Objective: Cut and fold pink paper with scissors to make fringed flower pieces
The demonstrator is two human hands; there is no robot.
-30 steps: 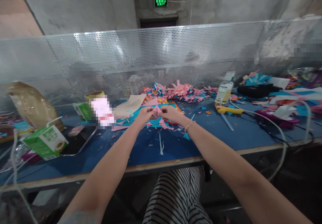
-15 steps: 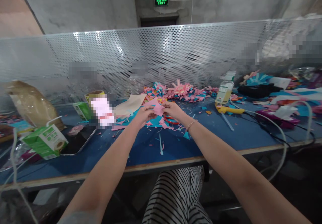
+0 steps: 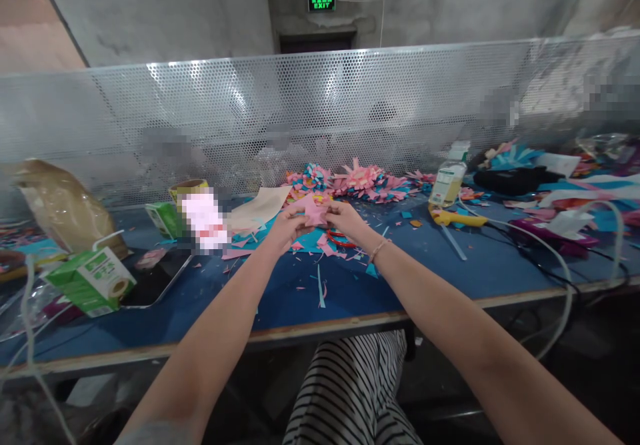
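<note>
here, left hand (image 3: 286, 229), right hand (image 3: 348, 220), each grip pinched on one pink paper (image 3: 315, 210), one bottle (image 3: 447, 184)

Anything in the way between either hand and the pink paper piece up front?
Nothing visible. The left hand and right hand already have their fingers on the pink paper piece, one at each side. The bottle stands off to the right, clear of both.

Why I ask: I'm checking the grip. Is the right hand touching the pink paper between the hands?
Touching. The head view shows the fingers of the right hand on the right edge of the pink paper, with no gap.
</note>
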